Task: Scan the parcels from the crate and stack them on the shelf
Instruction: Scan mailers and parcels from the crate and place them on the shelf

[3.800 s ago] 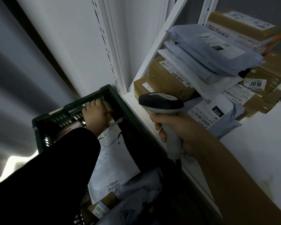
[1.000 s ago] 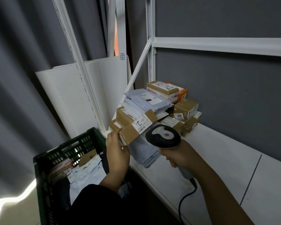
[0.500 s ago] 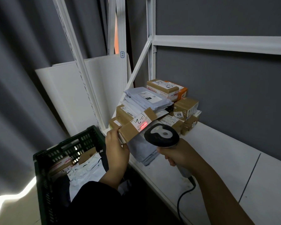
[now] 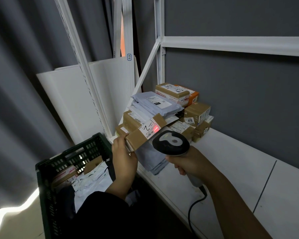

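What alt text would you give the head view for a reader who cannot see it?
The left hand holds a flat cardboard parcel while the right hand aims a corded barcode scanner at its label, lit red. More parcels are piled on the white shelf; a green crate sits lower left.

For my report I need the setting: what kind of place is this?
Likely a parcel sorting room: labelled parcels stacked on a white shelf, a green crate holding more, and a handheld scanner lighting a box label.
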